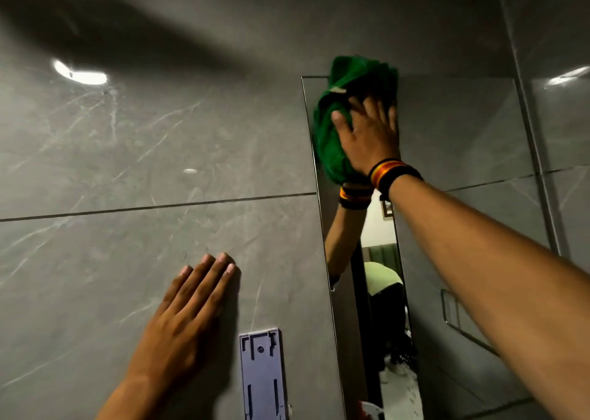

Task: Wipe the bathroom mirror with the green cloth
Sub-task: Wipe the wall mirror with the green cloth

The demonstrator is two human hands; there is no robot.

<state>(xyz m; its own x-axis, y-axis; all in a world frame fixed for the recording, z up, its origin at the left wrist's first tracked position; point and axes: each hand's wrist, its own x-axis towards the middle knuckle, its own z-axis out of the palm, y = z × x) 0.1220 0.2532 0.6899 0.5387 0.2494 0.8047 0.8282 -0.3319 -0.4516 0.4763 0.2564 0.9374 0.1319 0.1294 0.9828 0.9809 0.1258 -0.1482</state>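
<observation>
Right hand (367, 138), arm stretched past us, presses the green cloth (338, 106) with straight, spread fingers; it bunches under and above the fingertips, at the top left corner of the mirror (447, 132). Left hand (188, 308), fingers straight and together, lies flat on the wall (127, 164), probably bracing the reach.

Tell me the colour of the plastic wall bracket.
Pale lilac; the plastic bracket shows best in the head view.

Single wide-angle head cam, 1st-person, facing the grey tiled wall (127, 151) w/ mirror (447, 126) at frame right, seems tilted up. Very near: left hand (178, 317) lies flat on wall, right hand (367, 135) reaches mirror top, forearms enter from bottom edge.
</observation>
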